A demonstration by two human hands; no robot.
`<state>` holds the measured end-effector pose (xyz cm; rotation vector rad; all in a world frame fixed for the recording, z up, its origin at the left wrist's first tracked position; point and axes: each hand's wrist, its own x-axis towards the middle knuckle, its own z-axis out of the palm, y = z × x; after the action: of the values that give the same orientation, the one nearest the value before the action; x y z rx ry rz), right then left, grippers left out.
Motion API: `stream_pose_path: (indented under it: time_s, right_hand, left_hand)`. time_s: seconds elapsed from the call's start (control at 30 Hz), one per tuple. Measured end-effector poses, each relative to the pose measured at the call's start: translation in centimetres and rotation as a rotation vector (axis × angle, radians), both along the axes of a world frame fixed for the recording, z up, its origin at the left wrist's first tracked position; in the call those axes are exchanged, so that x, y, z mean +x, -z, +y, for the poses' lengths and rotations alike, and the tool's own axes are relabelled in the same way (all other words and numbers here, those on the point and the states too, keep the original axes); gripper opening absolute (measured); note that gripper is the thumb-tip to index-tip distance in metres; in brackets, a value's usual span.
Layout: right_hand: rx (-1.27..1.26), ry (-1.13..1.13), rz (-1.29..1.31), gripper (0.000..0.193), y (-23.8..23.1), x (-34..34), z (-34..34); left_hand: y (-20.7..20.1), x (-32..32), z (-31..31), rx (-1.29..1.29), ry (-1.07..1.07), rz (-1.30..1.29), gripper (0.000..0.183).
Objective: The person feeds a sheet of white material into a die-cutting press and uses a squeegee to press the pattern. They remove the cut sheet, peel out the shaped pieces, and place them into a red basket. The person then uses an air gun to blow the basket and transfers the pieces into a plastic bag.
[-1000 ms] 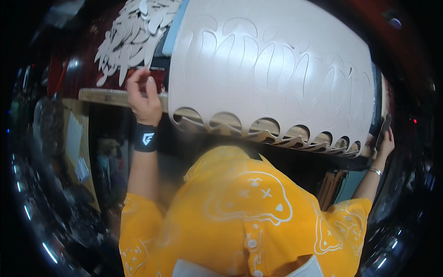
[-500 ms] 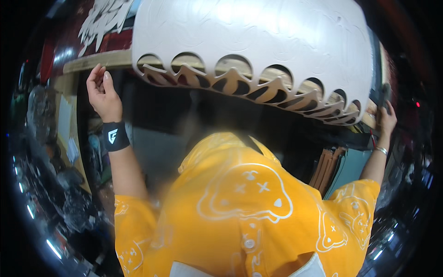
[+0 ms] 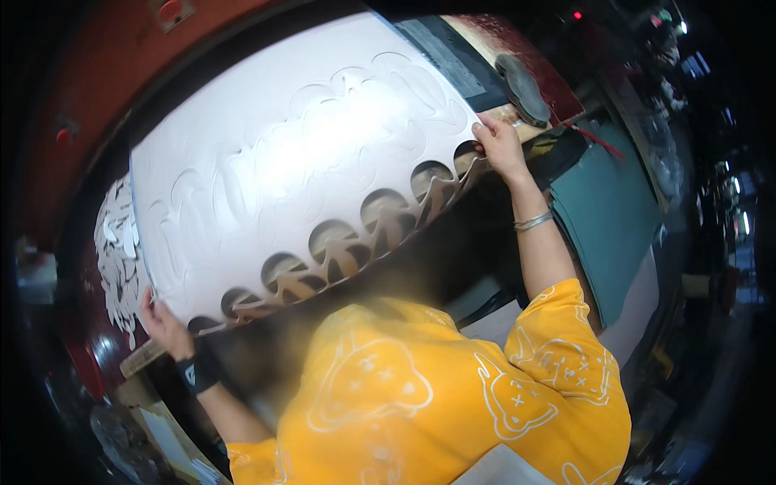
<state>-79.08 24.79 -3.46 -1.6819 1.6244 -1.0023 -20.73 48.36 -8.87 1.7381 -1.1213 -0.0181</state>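
A large white flexible sheet (image 3: pixel 242 170) lies ahead of me, with wavy outlines on its face. Along its near edge run rounded cut-out holes, and thin scalloped strips sag below them. My right hand (image 3: pixel 503 148) pinches the sheet's near right corner, thumb on top. At the near left corner, my left hand (image 3: pixel 168 330) has its fingers closed about the edge; the undersides of those fingers are hidden.
Loose white cut pieces (image 3: pixel 120 250) are heaped left of the sheet. A dark sole-shaped object (image 3: pixel 521 90) rests on the board at right, beside a dark panel (image 3: pixel 453 61). Green sheets (image 3: pixel 606 234) stand at right. An orange-red machine body (image 3: pixel 77 121) spans the far left.
My view has turned, so the sheet now slants down to the left. My left hand, apart from the sheet before, is at its corner; my right hand has moved onto the right corner.
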Motion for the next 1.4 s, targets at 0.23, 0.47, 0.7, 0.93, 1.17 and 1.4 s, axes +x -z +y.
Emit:
stream_pose_path:
  time_s: [0.23,0.47,0.7,0.93,1.17,1.4]
  right_hand:
    - [0.526,-0.25,-0.43,0.021,0.2,-1.3,6.8]
    - [0.524,-0.276,-0.767,0.025,4.2,-0.6,4.9]
    - [0.456,-0.411,-0.949,0.031,3.7,-0.5,5.9]
    - [0.266,-0.287,-0.469,0.026,4.4,-1.8,5.9]
    - [0.287,-0.334,-0.488,0.015,1.4,-1.6,9.5]
    - [0.85,-0.55,-1.202,0.035,4.5,5.0,11.2]
  left_hand:
    - [-5.9,0.8,1.7,0.053,-0.21,0.104,0.036]
    - [-7.8,-29.4,-11.7,0.217,0.836,0.012,0.031]
    - [-5.7,-40.8,-18.2,0.305,0.873,-0.168,0.045]
    - [-6.4,-34.6,-20.3,0.207,0.463,0.503,0.027]
    - [-8.4,-30.4,-17.2,-0.046,0.486,0.141,0.028]
    - [-6.0,-34.3,-16.4,-0.04,0.625,0.091,0.037]
